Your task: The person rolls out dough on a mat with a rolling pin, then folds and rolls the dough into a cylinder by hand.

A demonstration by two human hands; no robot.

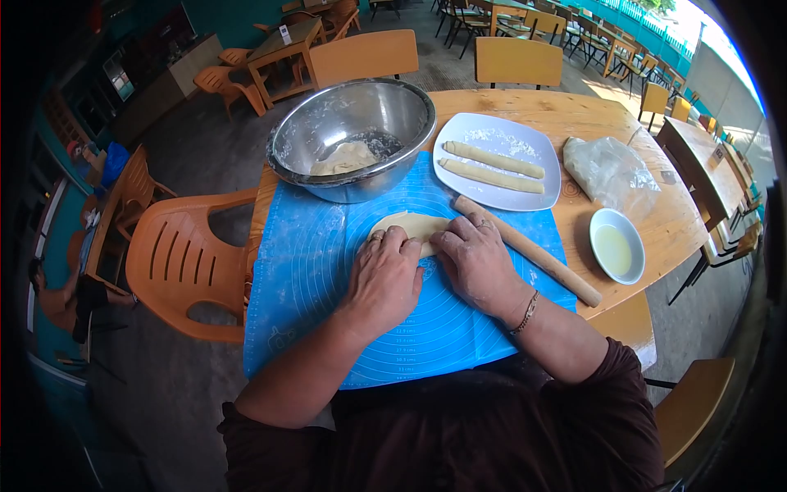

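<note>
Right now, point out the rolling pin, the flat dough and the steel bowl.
rolling pin [537, 256]: head view, mid-shaft.
flat dough [410, 223]: head view, bare far part of the sheet.
steel bowl [365, 190]: head view, outer front wall.

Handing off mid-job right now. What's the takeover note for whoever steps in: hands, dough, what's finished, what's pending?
Left hand: palm down, fingers on the near edge of the flat dough piece, no closed grip.
Right hand: the same, at the piece's right end.
Things: the piece lies on the blue mat. The rolling pin lies by the right hand. The steel bowl holds a dough lump.
Done: two dough rolls lie on the white plate.
Left: the piece under the hands is not yet rolled up, and the lump is unshaped.
</note>
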